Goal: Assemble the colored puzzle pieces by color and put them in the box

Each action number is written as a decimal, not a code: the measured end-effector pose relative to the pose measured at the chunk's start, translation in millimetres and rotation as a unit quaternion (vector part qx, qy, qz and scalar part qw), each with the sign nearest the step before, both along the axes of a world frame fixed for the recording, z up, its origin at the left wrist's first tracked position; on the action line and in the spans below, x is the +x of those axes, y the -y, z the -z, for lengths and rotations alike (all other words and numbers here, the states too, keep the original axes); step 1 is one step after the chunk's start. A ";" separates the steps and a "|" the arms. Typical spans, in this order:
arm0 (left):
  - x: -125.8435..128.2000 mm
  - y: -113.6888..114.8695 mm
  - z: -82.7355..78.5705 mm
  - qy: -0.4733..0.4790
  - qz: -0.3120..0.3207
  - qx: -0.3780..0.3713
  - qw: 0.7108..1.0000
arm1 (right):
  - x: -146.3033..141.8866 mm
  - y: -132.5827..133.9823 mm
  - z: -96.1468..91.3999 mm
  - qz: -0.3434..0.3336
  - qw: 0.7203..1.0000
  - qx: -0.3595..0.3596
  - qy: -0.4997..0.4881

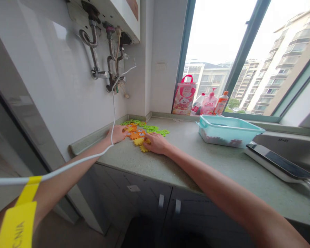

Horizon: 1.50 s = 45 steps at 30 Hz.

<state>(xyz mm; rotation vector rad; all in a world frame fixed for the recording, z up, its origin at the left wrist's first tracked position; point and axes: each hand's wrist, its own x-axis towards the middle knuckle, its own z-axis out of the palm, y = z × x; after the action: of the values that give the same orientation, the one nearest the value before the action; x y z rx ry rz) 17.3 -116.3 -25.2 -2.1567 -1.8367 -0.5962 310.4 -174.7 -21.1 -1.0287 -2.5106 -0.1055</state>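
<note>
Small puzzle pieces with toothed edges lie flat in the counter's back corner, in groups by colour. My left hand [116, 134] is at the left edge of the orange puzzle pieces [136, 134], its fingers curled on a yellow-orange puzzle piece [128, 128]. Nearer the front, my right hand [157, 143] has its fingers closed over a yellow puzzle piece [144, 148], next to another yellow one. Green puzzle pieces [162, 132] stretch behind the orange ones towards the right. My fingers hide parts of the pieces they touch.
A turquoise plastic basin [229, 125] with dark pieces inside stands right on the counter [188, 155]. Beside it, a phone-like device [279, 160] lies by the metal sink [294, 146]. A white cable [85, 158] hangs across my left arm. Bottles [209, 103] and a pink bag [185, 98] line the window.
</note>
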 end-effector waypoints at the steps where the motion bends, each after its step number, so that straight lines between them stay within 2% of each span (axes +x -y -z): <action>1: -0.5 -0.6 0.2 0.008 0.000 -0.001 1.000 | 1.3 -0.6 -0.5 0.007 1.000 0.003 0.003; 8: -3.1 -5.4 2.7 0.030 -0.005 -0.012 0.999 | 10.0 -6.6 4.7 0.022 1.000 0.011 0.007; 12: -4.6 -7.3 3.0 0.030 0.006 -0.024 0.999 | 11.3 -11.9 7.4 -0.075 0.997 0.021 0.004; 14: -6.1 -8.7 2.5 0.030 0.014 -0.018 0.999 | 11.5 -13.6 7.4 -0.100 0.995 0.018 0.016; 18: -8.2 -10.2 -0.2 0.007 0.017 -0.016 1.000 | 12.0 -13.7 6.0 -0.069 0.997 0.017 0.019; 24: -12.2 -8.9 -6.3 -0.040 0.043 0.035 0.998 | 12.0 -11.4 5.1 -0.050 0.999 0.008 0.011; 28: -14.3 -3.2 -12.0 -0.076 0.055 0.110 0.989 | 11.6 -10.9 7.4 -0.041 0.999 -0.003 0.005; 30: -8.2 4.9 -16.2 -0.090 0.092 0.174 0.976 | 11.6 -10.4 8.7 -0.031 0.999 -0.009 -0.014; 33: 12.9 24.7 -20.9 -0.104 0.184 0.245 0.946 | 12.0 -9.7 9.2 -0.013 0.996 -0.011 -0.083; 37: 42.8 51.3 -19.3 -0.155 0.340 0.223 0.900 | 12.5 -11.0 8.1 -0.029 0.991 -0.021 -0.128; 39: 47.5 54.9 -19.2 -0.167 0.368 0.201 0.892 | 12.4 -13.0 8.2 -0.057 0.992 -0.028 -0.106; 42: 41.3 39.3 -29.1 -0.142 0.333 0.187 0.913 | 12.1 -15.9 8.5 -0.084 0.994 -0.035 -0.061; 45: 35.3 -0.4 -49.0 -0.070 0.206 0.184 0.959 | 12.3 -16.0 7.0 -0.089 0.995 -0.027 -0.031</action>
<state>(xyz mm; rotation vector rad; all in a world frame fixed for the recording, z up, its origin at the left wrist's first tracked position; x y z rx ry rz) 52.6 -115.9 23.9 -2.2525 -1.0993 -0.7753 322.7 -158.7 -28.1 -0.8098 -2.5469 0.0469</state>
